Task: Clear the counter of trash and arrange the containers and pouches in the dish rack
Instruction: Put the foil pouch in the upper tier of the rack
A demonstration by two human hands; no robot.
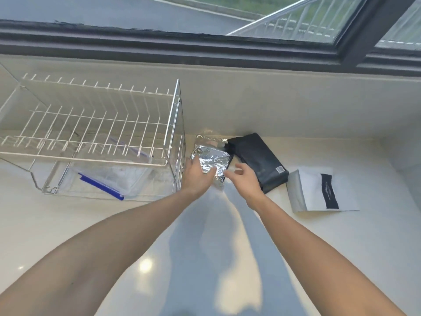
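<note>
Left hand has its grip closed on the foil pouch, on the worktop just right of the dish rack. Right hand open, empty, beside black pouch.

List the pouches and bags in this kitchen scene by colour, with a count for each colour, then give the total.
Silver foil: 1, the foil pouch under the left hand
Black: 1, the black pouch beside the right hand
White with a black label: 1, the white pouch
Clear with a blue zip strip: 1, the zip bag in the dish rack
Total: 4
</note>
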